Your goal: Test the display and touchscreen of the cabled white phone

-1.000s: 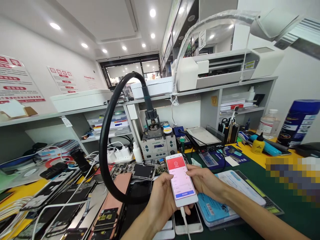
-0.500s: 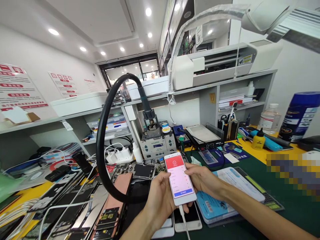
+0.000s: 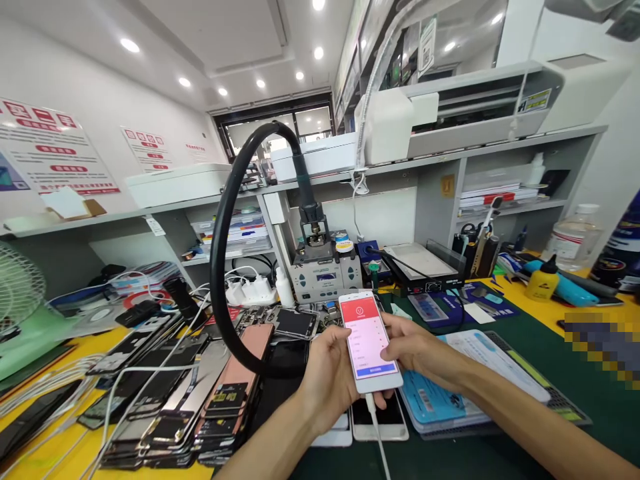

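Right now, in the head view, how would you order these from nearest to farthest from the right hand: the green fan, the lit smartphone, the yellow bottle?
1. Lit smartphone: right by the right hand, thumb over its screen.
2. Yellow bottle: farther back, right.
3. Green fan: far left edge.

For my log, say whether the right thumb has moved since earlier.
Yes, the right thumb moved down the phone's screen, away from the grey control unit.

Left hand (image 3: 327,377) and right hand (image 3: 425,350) are both totally bare, fingers (image 3: 400,325) kinda slim, forearms (image 3: 530,413) smooth and uncovered all the way to the edge of view.
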Available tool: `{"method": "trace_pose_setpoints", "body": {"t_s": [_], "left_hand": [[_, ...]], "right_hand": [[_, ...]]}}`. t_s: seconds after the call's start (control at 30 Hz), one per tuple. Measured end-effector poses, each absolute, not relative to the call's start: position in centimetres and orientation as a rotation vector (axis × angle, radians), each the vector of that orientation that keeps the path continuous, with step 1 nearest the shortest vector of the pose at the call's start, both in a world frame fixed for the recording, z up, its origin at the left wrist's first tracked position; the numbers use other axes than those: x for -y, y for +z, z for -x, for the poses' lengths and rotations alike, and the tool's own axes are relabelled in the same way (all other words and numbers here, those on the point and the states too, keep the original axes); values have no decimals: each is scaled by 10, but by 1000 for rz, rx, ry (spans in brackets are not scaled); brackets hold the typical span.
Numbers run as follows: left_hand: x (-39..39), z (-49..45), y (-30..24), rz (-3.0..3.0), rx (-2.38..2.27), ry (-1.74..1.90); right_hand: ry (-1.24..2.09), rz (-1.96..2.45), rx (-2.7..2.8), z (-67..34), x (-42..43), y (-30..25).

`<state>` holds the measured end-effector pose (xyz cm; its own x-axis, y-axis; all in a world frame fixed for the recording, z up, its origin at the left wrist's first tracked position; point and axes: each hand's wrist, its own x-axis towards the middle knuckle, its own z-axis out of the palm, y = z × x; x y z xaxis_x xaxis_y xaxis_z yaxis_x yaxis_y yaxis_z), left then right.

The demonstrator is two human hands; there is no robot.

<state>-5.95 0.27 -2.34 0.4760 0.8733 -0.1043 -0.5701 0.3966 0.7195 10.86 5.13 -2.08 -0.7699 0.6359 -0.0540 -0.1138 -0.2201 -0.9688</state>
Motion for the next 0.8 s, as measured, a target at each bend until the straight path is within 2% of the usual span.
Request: {"method": "trace_pose_setpoints", "body": {"t_s": [0.8], "left_hand": [[3,62,-25,-735,-556,980]], "right_hand": [[1993,695,1481,-105,-45,-18]]}}
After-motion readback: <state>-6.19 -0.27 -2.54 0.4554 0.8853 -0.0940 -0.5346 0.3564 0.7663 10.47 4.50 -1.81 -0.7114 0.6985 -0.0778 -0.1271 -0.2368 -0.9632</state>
